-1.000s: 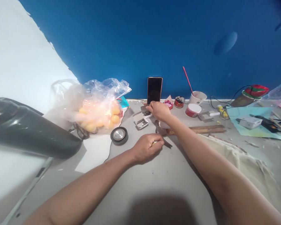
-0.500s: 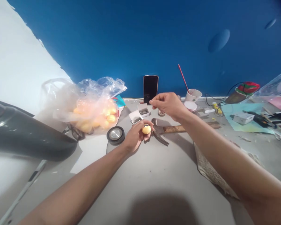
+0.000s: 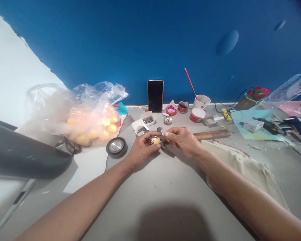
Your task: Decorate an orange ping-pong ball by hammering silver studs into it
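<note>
My left hand (image 3: 142,147) grips a small yellow ball (image 3: 155,140) whose upper side is covered with shiny dark and silver bits. Just right of the ball, my right hand (image 3: 182,138) is pinched, thumb against fingertips; whatever it holds is too small to make out. Behind both hands lies a hammer with a wooden handle (image 3: 212,134), its head partly hidden by my fingers. An open small box (image 3: 148,119) of tiny metal pieces sits beyond my left hand. Nearby is a round speckled item (image 3: 168,119). A black round disc (image 3: 116,147) with a silver centre lies left of my left hand.
A plastic bag (image 3: 90,124) of yellow balls stands at left, near a grey cylinder (image 3: 27,154). A phone (image 3: 155,96) leans on the blue wall. Right are a cup (image 3: 202,101), a red-and-white tub (image 3: 197,115), a cloth (image 3: 243,167) and tools on coloured paper (image 3: 251,132).
My right hand has come down and toward me from above the small box to beside the ball. My left hand has turned the ball slightly, and the view has shifted a little.
</note>
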Demonstrator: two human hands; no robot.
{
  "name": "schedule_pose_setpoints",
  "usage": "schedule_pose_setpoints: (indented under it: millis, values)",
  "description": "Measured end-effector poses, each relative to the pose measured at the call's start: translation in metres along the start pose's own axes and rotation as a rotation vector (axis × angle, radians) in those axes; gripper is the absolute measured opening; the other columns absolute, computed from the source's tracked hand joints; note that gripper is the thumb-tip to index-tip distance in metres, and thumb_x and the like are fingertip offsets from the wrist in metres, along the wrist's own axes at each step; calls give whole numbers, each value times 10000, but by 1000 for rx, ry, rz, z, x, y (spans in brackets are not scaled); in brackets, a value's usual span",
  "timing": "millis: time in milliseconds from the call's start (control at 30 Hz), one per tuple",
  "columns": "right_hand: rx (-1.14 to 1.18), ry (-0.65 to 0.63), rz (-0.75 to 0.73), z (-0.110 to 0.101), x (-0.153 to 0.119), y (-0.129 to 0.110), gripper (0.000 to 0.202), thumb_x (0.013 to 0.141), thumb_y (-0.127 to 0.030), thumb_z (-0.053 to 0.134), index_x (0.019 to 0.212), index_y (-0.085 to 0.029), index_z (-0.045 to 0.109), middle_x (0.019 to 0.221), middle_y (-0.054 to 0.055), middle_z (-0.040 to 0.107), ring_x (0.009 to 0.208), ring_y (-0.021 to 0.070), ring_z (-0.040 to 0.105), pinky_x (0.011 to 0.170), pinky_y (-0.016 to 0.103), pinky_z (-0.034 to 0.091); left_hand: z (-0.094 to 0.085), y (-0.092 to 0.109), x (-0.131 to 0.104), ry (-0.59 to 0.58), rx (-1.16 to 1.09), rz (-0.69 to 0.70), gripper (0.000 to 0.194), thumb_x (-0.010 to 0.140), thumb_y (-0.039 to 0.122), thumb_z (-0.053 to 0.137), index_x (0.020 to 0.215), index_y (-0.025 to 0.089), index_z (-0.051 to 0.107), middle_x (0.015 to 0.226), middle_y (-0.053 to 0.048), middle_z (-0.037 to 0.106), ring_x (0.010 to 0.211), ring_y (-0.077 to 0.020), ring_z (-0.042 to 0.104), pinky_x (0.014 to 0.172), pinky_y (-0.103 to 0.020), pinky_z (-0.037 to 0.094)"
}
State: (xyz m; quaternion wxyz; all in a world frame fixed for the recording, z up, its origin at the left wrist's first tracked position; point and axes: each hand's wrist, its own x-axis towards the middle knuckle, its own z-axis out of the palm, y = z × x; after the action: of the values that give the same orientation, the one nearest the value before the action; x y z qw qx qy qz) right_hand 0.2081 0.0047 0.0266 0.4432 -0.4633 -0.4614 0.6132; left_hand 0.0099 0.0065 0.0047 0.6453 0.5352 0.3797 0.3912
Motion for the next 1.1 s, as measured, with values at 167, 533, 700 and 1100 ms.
schedule_pose_setpoints:
  millis: [167,533,700,1100]
  values:
    - [-2,-75,-13,1,-2,-1,358,675,-476,896,794,-171,750,621,-17,593,561,102,446,542,262,307,0,1,-2,34,67,31,474,789,347,828,1217,193,692,845,-13,659,727,-146,582,676,-289,518]
    - [-10,-70,-18,4,-4,2,290,662,-407,903,778,-184,758,657,-7,650,570,98,443,566,266,319,0,-2,-4,66,278,254,388,901,380,758,1252,215,739,1278,-122,685,1171,-277,626,1027,-401,489]
    - [13,-67,12,5,-4,1,298,646,-406,909,771,-176,766,654,1,657,569,100,455,564,270,315,0,-2,-5,56,270,262,400,930,381,729,1300,229,718,1355,-123,676,1214,-288,623,1037,-413,498]
    - [-25,-71,42,3,-3,-3,300,629,-392,916,754,-161,771,609,1,631,552,95,426,549,281,281,3,-6,-7,90,77,182,434,803,328,856,1193,179,737,1126,-92,711,983,-231,681,876,-365,561]
